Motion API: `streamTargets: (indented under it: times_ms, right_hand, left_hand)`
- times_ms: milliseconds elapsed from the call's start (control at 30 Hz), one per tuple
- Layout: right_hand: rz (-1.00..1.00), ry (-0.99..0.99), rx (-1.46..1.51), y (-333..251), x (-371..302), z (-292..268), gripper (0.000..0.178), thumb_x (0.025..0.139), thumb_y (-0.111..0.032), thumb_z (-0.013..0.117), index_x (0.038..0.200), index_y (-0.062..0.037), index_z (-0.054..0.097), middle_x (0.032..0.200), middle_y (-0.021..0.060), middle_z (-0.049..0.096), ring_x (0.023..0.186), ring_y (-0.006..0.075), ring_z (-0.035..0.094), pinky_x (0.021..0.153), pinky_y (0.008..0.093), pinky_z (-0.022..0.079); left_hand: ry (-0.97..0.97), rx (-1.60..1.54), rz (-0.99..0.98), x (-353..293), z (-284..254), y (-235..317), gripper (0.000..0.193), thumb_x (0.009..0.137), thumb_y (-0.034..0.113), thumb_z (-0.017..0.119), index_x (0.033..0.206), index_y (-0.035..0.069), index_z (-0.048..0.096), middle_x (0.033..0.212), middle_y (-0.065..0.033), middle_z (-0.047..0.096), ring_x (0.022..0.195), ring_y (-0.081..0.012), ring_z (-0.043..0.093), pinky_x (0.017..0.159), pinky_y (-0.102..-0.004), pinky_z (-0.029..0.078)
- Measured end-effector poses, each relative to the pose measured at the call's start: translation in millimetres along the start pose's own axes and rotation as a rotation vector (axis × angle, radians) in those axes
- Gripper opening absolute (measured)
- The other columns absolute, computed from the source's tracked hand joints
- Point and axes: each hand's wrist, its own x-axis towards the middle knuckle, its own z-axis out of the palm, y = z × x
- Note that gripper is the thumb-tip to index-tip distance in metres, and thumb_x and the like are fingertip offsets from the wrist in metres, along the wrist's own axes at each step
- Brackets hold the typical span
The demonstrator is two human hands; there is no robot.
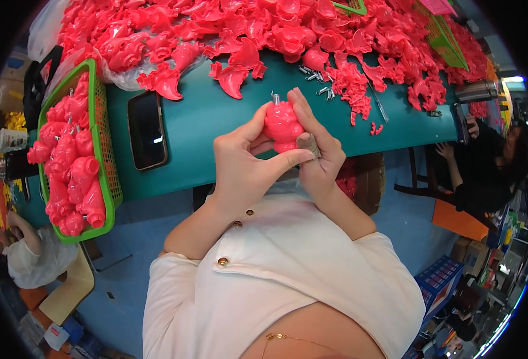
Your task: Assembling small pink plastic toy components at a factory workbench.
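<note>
Between my two hands, just over the near edge of the green tabletop [198,143], is a glossy pink plastic figure [283,124]. A short silver metal piece [276,99] sticks up from its top. My left hand [240,154] closes round the figure's left side, its thumb reaching across underneath. On the other side my right hand [325,154] presses the figure with its fingers, and the thumb wears a greyish-tan cover. Palms and fingers hide part of the figure's lower body. Small silver metal pieces [327,92] lie beyond my right hand.
A green basket [110,149] of pink figures [72,161] stands at the left, beside a dark phone [147,130]. Loose pink shells [234,36] heap along the far side. Curled pink bits [353,90] and a thin tool [380,106] lie right. Other people sit at both sides.
</note>
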Motion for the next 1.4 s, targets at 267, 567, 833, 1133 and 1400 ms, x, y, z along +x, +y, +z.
streamTargets:
  times_ms: [267,567,833,1133,1400]
  right_hand:
    - [0.234,0.024,0.218,-5,13,-8,0.044,0.083,-0.01,0.065,0.124,-0.0004,0.052,0.129,0.0159,0.048,0.127,0.0278,0.038,0.103,0.0396,0.034]
    - [0.413,-0.207,0.072,6,-5,-2,0.037,0.074,0.002,0.071,0.109,0.0044,0.059,0.111,0.0128,0.051,0.099,0.0186,0.055,0.078,0.0268,0.055]
    - [0.424,-0.116,0.042,-4,-16,15,0.03,0.072,0.004,0.072,0.1,0.0028,0.061,0.103,0.0103,0.053,0.094,0.0165,0.057,0.078,0.0253,0.052]
    - [0.558,-0.155,0.304,12,-13,-8,0.029,0.079,0.002,0.065,0.107,0.0047,0.06,0.107,0.0098,0.056,0.101,0.0179,0.056,0.084,0.0279,0.05]
    - [0.674,-0.058,0.62,24,-22,-16,0.032,0.079,0.003,0.064,0.111,0.0011,0.06,0.108,0.0127,0.06,0.099,0.0193,0.059,0.085,0.0297,0.049]
  left_hand:
    - [-0.038,0.162,0.011,5,-25,-26,0.062,0.066,0.003,0.078,0.121,-0.007,0.05,0.106,-0.0144,0.062,0.095,-0.0172,0.062,0.083,-0.029,0.052]
    - [-0.081,0.673,0.394,-3,-44,-44,0.063,0.058,0.013,0.081,0.116,0.004,0.058,0.098,-0.014,0.06,0.082,-0.0258,0.063,0.069,-0.0306,0.052]
    - [-0.01,0.562,0.403,-18,-37,-51,0.051,0.063,-0.004,0.068,0.113,0.002,0.06,0.097,-0.0123,0.06,0.074,-0.0215,0.063,0.063,-0.0275,0.053]
    - [-0.079,0.381,0.233,-13,-48,-52,0.051,0.065,0.006,0.077,0.113,0.001,0.06,0.1,-0.0126,0.061,0.087,-0.0218,0.062,0.078,-0.0297,0.049]
    - [0.037,0.187,0.199,-8,-33,-35,0.053,0.063,0.006,0.08,0.111,-0.002,0.061,0.097,-0.0122,0.062,0.092,-0.0197,0.062,0.08,-0.0283,0.05]
